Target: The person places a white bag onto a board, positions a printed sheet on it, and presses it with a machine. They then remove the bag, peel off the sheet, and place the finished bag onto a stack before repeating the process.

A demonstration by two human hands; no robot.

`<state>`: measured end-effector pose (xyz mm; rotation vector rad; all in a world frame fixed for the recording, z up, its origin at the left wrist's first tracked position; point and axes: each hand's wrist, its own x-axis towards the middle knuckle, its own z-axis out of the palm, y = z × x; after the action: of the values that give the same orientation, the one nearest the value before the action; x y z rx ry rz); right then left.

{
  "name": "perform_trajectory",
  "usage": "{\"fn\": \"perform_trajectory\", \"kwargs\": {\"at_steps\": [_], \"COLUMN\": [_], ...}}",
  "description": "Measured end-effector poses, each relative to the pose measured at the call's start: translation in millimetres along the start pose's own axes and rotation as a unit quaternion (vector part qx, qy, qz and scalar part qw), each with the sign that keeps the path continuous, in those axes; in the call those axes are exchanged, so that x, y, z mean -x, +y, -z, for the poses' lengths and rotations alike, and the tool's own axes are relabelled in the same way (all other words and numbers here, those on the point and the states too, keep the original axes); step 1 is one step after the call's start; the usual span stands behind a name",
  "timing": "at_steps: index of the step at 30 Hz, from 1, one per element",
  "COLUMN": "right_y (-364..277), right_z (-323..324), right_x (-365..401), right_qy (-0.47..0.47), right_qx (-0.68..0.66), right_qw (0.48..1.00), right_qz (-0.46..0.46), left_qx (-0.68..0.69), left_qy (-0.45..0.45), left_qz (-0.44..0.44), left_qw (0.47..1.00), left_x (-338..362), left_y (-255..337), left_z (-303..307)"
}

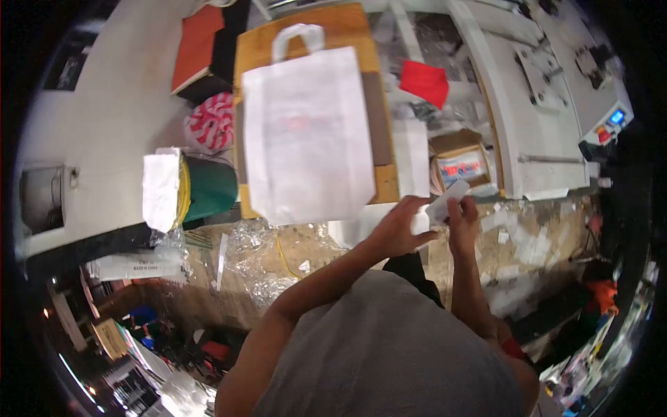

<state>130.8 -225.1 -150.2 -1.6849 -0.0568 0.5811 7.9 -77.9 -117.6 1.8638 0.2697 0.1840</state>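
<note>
My right hand (461, 226) is closed, pinching a small white piece of paper or card (455, 192) between thumb and fingers. Just left of it, my left hand (399, 229) has its thumb and fingers apart and appears to hold nothing. Its fingertips are close to the card's left edge. A white tote bag (306, 139) with handles lies flat on a wooden board (260, 38), ahead and to the left of both hands. Faint reddish and bluish print shows on the bag. Below the board's right end, a white sheet or bag (347, 229) is partly hidden behind my left hand.
An open cardboard box (445, 142) with a printed white pack stands beyond my right hand. A red cloth piece (424, 82) lies farther back. At left are a green bin (212, 187) and a red-and-white bundle (210, 124). Crumpled clear plastic (257, 257) covers part of the floor.
</note>
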Motion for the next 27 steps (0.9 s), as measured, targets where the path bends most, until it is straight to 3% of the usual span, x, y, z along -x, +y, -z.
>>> {"fn": "perform_trajectory", "kwargs": {"at_steps": [4, 5, 8, 9, 11, 13, 15, 18, 22, 24, 25, 27], "right_y": [-68.9, -80.6, -92.5, -97.1, -100.0, -91.8, -82.8, -71.2, -54.3, -45.3, -42.3, -40.5], "right_z": [-58.3, -71.9, -103.8, -114.0, -134.0, -155.4, -179.3, -207.2, -226.6, -227.5, -227.3, -226.5], "right_x": [69.4, 77.5, 74.8, 69.7, 58.4, 37.6, 16.9, -8.5, -35.3, -43.1, -42.7, -43.0], "right_qy": [-0.131, -0.144, -0.146, -0.147, -0.116, -0.102, -0.054, -0.079, -0.087, -0.090, -0.096, -0.102], "right_qx": [-0.116, -0.105, 0.021, 0.021, 0.101, 0.137, 0.271, 0.330, 0.460, 0.468, 0.477, 0.470], "right_qw": [0.981, 0.978, 0.953, 0.951, 0.932, 0.929, 0.848, 0.820, 0.759, 0.756, 0.753, 0.756], "right_qz": [0.087, 0.110, 0.264, 0.270, 0.328, 0.328, 0.452, 0.461, 0.452, 0.449, 0.443, 0.445], "left_qx": [-0.013, -0.028, -0.039, -0.016, -0.020, -0.035, -0.083, -0.126, -0.167, -0.317, -0.317, -0.364], "left_qy": [0.038, 0.070, 0.176, 0.245, 0.302, 0.384, 0.401, 0.422, 0.408, 0.460, 0.461, 0.365], "left_qz": [-0.034, -0.059, 0.052, -0.002, 0.112, 0.101, 0.145, 0.144, 0.175, 0.079, 0.079, 0.056], "left_qw": [0.999, 0.995, 0.982, 0.969, 0.946, 0.917, 0.901, 0.886, 0.880, 0.826, 0.825, 0.855], "left_x": [-4.3, 1.4, 16.9, 20.0, 24.3, 19.4, 19.8, 9.9, 23.4, 36.9, 43.9, 56.3], "left_y": [30.0, 25.3, 6.2, -10.0, -30.8, -83.6, -88.0, -134.4, -93.3, -91.5, -94.0, -100.4], "left_z": [52.4, 71.4, 139.8, 162.4, 212.7, 247.6, 270.2, 285.0, 280.8, 276.4, 276.1, 277.6]}}
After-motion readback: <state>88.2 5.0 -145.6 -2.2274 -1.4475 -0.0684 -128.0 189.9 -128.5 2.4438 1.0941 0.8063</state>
